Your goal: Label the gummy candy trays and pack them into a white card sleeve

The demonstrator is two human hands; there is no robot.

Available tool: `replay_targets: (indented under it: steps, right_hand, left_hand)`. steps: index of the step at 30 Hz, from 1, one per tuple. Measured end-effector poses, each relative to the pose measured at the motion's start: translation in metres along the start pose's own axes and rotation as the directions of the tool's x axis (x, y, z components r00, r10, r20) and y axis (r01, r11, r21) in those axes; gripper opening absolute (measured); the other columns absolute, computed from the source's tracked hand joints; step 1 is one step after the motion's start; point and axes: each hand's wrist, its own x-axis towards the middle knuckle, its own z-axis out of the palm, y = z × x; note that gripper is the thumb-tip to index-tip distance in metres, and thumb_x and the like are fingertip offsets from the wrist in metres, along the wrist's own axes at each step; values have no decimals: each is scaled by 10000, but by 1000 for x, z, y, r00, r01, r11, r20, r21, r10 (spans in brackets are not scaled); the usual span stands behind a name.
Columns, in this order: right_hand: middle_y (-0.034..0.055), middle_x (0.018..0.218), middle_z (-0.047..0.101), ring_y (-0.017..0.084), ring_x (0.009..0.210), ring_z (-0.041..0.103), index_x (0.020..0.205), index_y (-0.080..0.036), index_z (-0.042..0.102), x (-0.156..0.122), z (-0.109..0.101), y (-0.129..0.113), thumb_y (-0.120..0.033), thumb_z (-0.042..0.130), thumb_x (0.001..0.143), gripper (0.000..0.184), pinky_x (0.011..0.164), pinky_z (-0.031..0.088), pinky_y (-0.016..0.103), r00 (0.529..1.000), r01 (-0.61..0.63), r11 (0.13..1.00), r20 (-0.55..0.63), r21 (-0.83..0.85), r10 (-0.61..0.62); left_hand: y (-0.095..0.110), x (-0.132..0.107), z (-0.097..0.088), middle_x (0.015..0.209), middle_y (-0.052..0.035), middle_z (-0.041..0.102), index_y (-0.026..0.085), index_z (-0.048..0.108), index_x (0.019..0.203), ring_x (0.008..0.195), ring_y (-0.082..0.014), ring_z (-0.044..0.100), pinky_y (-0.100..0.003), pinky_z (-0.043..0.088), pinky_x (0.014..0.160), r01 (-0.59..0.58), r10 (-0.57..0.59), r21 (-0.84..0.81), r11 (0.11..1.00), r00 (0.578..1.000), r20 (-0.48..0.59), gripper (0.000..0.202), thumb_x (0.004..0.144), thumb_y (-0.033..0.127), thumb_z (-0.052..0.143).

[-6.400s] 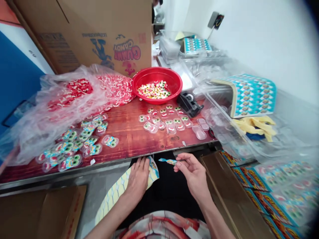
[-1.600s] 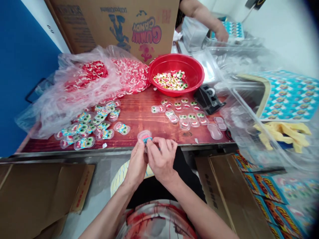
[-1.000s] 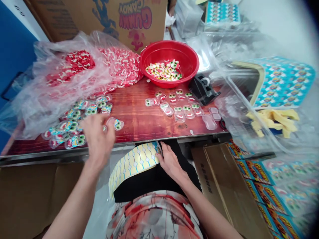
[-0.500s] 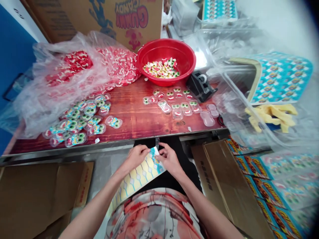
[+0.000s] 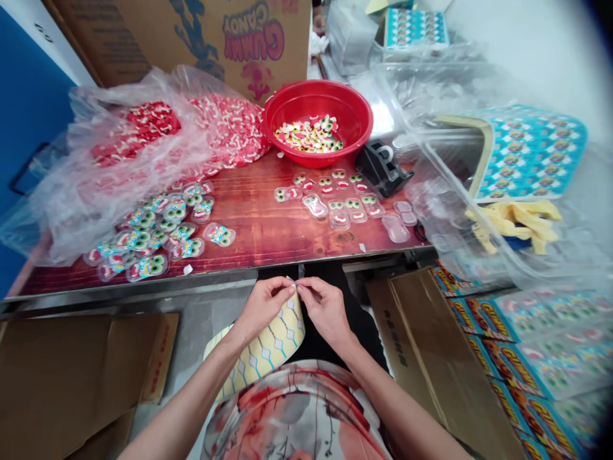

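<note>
Sticker sheet (image 5: 271, 348) over the lap (image 5: 318, 345), just below the near edge of the table (image 5: 258, 223): we see it curve up toward the fingertips, its yellow backing showing blue lines and pale diamonds. The left hand (image 5: 263, 303) pinches the sheet's far edge between thumb and forefinger; the right hand (image 5: 326, 312) pinches at the same edge, its tips close against the left's. We judge that the lap bears the sheet so the fingertips need only hold its edge. The labelled packs (image 5: 141, 239) heaped at the left and the packs without labels (image 5: 339, 216) laid out at the right seem kept apart so that we would not mix them.

We cannot tell whether the right fingertips have hold of backing or sticker; the piece between them is too small. The left forearm (image 5: 196, 377) hides part of the sheet, the far carton (image 5: 129, 45) is cut off at the top, and the plastic bin (image 5: 443, 171) blurs toward the right.
</note>
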Motion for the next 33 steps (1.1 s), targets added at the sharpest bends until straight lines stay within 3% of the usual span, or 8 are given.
replay_targets:
  steps: [3, 8, 13, 19, 23, 28, 30, 33]
  right_hand:
    - [26, 835, 753, 183, 761, 700, 912, -221, 781, 3, -6, 2, -325, 642, 887, 175, 742, 582, 306, 995, -76, 988, 68, 137, 67]
    - [-7, 739, 718, 160, 675, 687, 848, -214, 773, 7, -20, -1, -323, 666, 861, 153, 721, 613, 319, 982, -128, 979, 157, 157, 103]
    - [-15, 706, 717, 156, 678, 707, 831, -203, 783, 12, -30, -9, -314, 683, 826, 149, 683, 629, 306, 962, -195, 963, 228, 188, 150]
    - [-10, 692, 724, 150, 652, 711, 788, -177, 765, 15, -35, -13, -340, 727, 778, 168, 654, 637, 306, 931, -299, 910, 297, 287, 212]
    - [-23, 670, 686, 132, 614, 675, 742, -180, 719, 11, -26, -13, -318, 712, 774, 142, 631, 624, 280, 961, -253, 935, 180, 249, 212]
    - [-22, 666, 665, 120, 575, 647, 739, -184, 664, 6, -17, -8, -316, 715, 777, 147, 546, 572, 231, 967, -220, 902, -37, 372, 251]
    - [-20, 625, 658, 97, 491, 598, 747, -178, 665, 6, -25, -4, -318, 741, 760, 160, 441, 469, 186, 947, -213, 866, -125, 452, 297]
    - [-32, 592, 640, 88, 431, 569, 749, -179, 656, 10, -49, -1, -276, 799, 686, 184, 361, 355, 171, 899, -219, 742, -165, 633, 406]
  left_hand:
    - [3, -4, 1, 772, -11, 671, 184, 734, 851, 713, -155, 571, -253, 425, 663, -109, 110, 195, 975, 994, 4, 217, 868, 332, 576]
    - [9, -9, 7, 802, -13, 622, 184, 689, 838, 728, -149, 552, -276, 393, 702, -219, 215, 475, 852, 975, 64, 247, 930, 233, 465]
    - [12, -10, 11, 780, -10, 587, 195, 672, 824, 718, -151, 539, -276, 383, 690, -256, 244, 516, 817, 965, 93, 243, 922, 202, 450]
    - [11, -11, 12, 791, -7, 593, 196, 677, 835, 727, -146, 543, -261, 391, 687, -264, 246, 456, 850, 964, 98, 227, 916, 208, 465]
    - [8, -9, 13, 786, -6, 598, 191, 676, 812, 729, -144, 556, -258, 408, 705, -259, 250, 375, 890, 965, 73, 222, 916, 222, 482]
    - [8, -11, 8, 827, -17, 625, 189, 681, 849, 771, -152, 567, -255, 418, 727, -245, 254, 295, 924, 967, 6, 200, 926, 272, 516]
    - [11, -14, -1, 800, -9, 612, 191, 672, 860, 732, -145, 541, -250, 407, 692, -217, 236, 275, 937, 971, -39, 192, 928, 310, 538]
    - [15, -17, -18, 731, 14, 577, 193, 642, 857, 647, -130, 491, -240, 391, 625, -133, 158, 171, 976, 977, -143, 197, 913, 369, 572]
